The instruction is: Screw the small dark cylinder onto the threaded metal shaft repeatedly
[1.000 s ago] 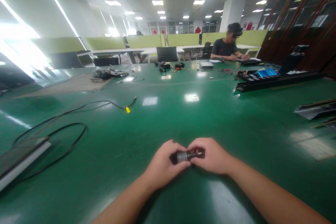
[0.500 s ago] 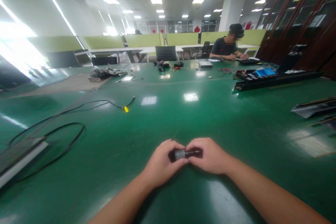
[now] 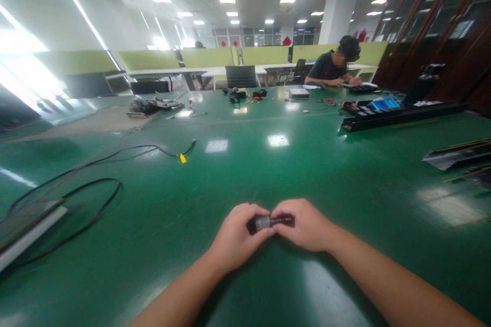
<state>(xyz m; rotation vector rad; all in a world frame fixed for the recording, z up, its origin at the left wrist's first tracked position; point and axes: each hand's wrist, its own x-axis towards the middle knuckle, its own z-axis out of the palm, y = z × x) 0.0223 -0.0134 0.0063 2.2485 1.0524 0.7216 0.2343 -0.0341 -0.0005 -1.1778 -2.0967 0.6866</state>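
Observation:
Between my hands lies a small dark cylindrical part (image 3: pixel 263 222) with a grey, thicker body and a thinner dark shaft, roughly level just over the table. My left hand (image 3: pixel 240 235) curls around its thick left end, thumb and forefinger forming a ring. Around the thin right end my right hand (image 3: pixel 305 226) is bent in the same way. The fingertips of both hands meet near the middle of the part. Both ends are partly hidden in the palms, so its exact kind does not show. Below everything is the glossy green table (image 3: pixel 215 184).
A black cable (image 3: pixel 115 150) with a yellow tag (image 3: pixel 183 158) runs along the left, near a flat device (image 3: pixel 30 230). Black metal channels (image 3: pixel 402 116) lie at the right. A person (image 3: pixel 330 69) sits across the table. Loose parts (image 3: pixel 153 106) lie at the far side.
My view has shifted slightly, and the person across the table has bent the head lower. My hands hold the same pose around the part.

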